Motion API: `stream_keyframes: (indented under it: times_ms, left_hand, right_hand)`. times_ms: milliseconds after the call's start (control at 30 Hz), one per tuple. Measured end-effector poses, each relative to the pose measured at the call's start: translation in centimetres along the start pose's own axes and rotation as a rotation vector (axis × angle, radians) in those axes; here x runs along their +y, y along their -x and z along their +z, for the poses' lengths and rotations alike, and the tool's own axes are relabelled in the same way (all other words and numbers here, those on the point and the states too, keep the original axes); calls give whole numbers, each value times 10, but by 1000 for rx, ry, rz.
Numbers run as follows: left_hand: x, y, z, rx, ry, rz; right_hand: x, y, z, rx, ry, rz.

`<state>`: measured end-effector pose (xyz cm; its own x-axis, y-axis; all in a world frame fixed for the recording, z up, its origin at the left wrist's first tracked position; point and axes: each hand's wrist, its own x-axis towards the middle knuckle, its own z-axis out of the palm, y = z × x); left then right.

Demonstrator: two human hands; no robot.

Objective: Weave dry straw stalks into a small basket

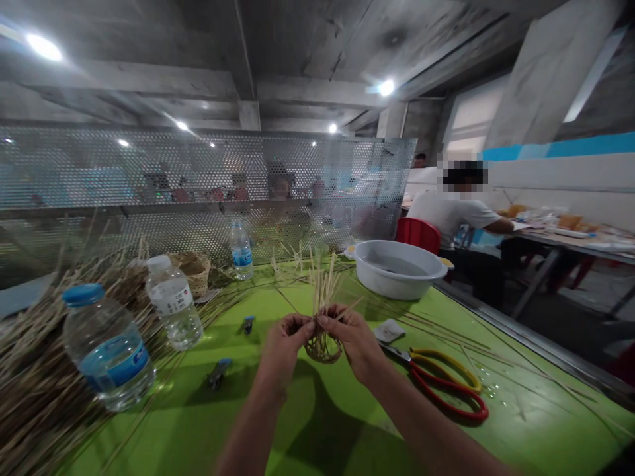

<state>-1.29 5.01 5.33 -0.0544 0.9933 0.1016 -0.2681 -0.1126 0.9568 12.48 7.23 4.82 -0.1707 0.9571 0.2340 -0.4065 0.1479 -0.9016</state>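
A small woven straw piece, rounded below with loose strands sticking up, is held above the green table. My left hand pinches it from the left, thumb and fingers closed near the middle. From the right, my right hand grips the same piece, its thumb close to the left thumb. The exact strand between the fingertips is hidden. Scissors with one red and one yellow handle lie beside my right hand, and a crumpled white scrap is near their blades.
A grey-white basin stands at the back right. Water bottles and piled straw fill the left side, near a wicker basket. Two small clips lie left of my hands. A perforated metal screen bounds the back; a person sits beyond.
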Motion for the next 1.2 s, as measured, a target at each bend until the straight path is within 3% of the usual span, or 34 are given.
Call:
stream_keyframes:
  times_ms: [167, 333, 600, 867, 1200]
  left_hand:
    - [-3, -2, 0, 69, 73, 7]
    - [-3, -2, -1, 59, 45, 23]
    - [4, 1, -8, -122, 10, -39]
    - [7, -2, -11, -160, 33, -54]
    - [6, -1, -4, -6, 95, -9]
  right_hand:
    - [-1, 4, 2, -8, 8, -44]
    - [-3, 6, 1, -63, 98, -41]
    - [-3, 3, 0, 3, 54, -19]
    - [-6, 2, -2, 31, 25, -12]
    - [-4, 0, -3, -16, 89, 28]
